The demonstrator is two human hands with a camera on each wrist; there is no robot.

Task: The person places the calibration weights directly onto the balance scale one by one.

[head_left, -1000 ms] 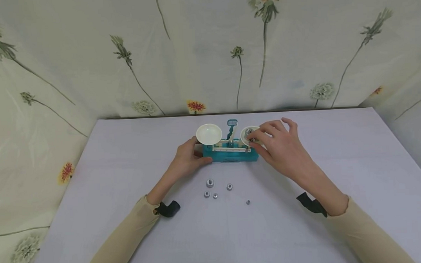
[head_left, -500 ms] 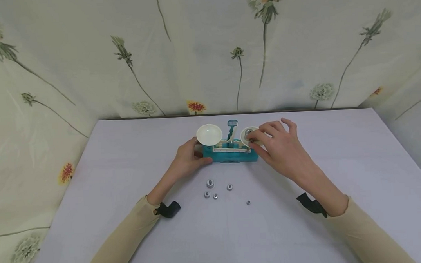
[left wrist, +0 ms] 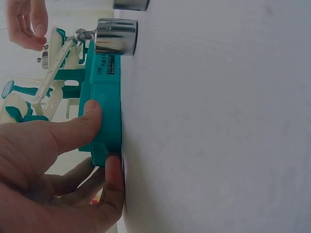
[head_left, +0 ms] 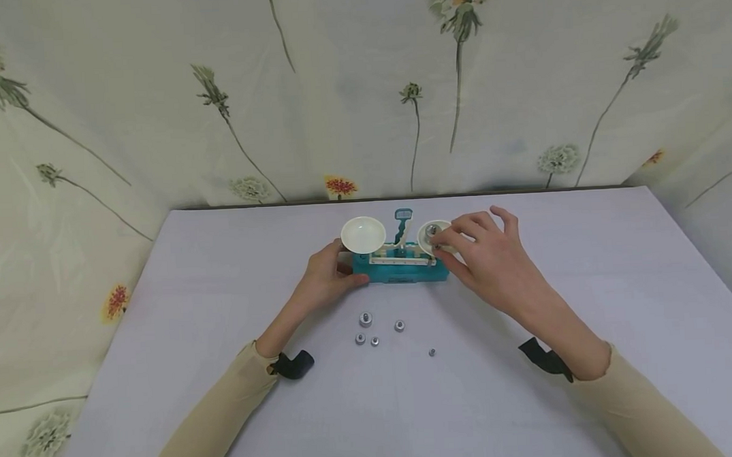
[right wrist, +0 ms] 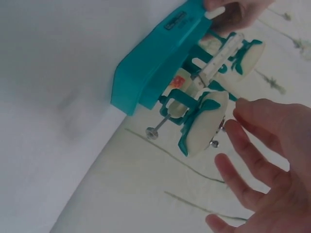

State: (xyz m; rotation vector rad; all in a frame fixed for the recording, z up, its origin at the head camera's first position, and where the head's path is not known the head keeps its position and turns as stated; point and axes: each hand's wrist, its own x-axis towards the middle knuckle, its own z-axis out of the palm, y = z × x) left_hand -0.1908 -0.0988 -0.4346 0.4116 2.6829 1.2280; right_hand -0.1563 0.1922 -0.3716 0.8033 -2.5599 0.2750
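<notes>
A teal toy balance scale (head_left: 405, 271) with two white pans stands near the table's back edge. My left hand (head_left: 325, 274) grips its left end. In the left wrist view the thumb (left wrist: 90, 121) lies on the front of the base and the other fingers curl round the end. Over the right pan (head_left: 424, 234), my right hand (head_left: 486, 257) pinches a small metal weight (head_left: 437, 246) between thumb and forefinger. A larger metal weight (head_left: 431, 231) sits in that pan. The left pan (head_left: 363, 235) holds nothing.
Several knobbed metal weights lie on the table in front of the scale, including a larger one (head_left: 366, 319), a medium one (head_left: 399, 326) and a tiny one (head_left: 432, 352) to the right. A flower-printed curtain (head_left: 361, 119) hangs behind the table.
The right hand has barely shifted over the right pan, its fingers opening very slightly off the larger weight's side. Left hand, scale and loose weights stay as they were.
</notes>
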